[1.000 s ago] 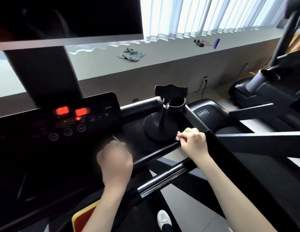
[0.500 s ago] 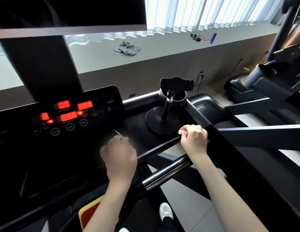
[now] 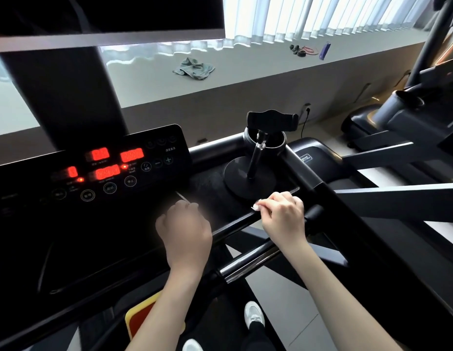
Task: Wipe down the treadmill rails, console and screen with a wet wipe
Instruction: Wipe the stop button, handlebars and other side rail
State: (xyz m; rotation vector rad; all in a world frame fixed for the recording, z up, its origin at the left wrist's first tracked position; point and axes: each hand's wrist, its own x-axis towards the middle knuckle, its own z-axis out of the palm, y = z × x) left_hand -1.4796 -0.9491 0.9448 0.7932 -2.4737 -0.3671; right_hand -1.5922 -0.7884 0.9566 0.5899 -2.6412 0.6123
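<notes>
Right hand (image 3: 283, 214) pinches a white wipe (image 3: 256, 206) against the rail (image 3: 233, 225) along the console's (image 3: 68, 224) near edge, just in front of the phone stand (image 3: 236, 179). Left hand (image 3: 184, 231), fingers curled, rests on the console below the red displays (image 3: 131, 155); whether it holds anything cannot be told.

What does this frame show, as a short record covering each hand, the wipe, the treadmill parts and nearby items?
right hand: pinches the wet wipe, resting on the black crossbar
left hand: curled at the console's near edge; blurred, contents unclear
console: red displays lit
screen: dark, above the console
phone stand: upright on the tray, just beyond the right hand
windowsill: grey cloth lying crumpled
</notes>
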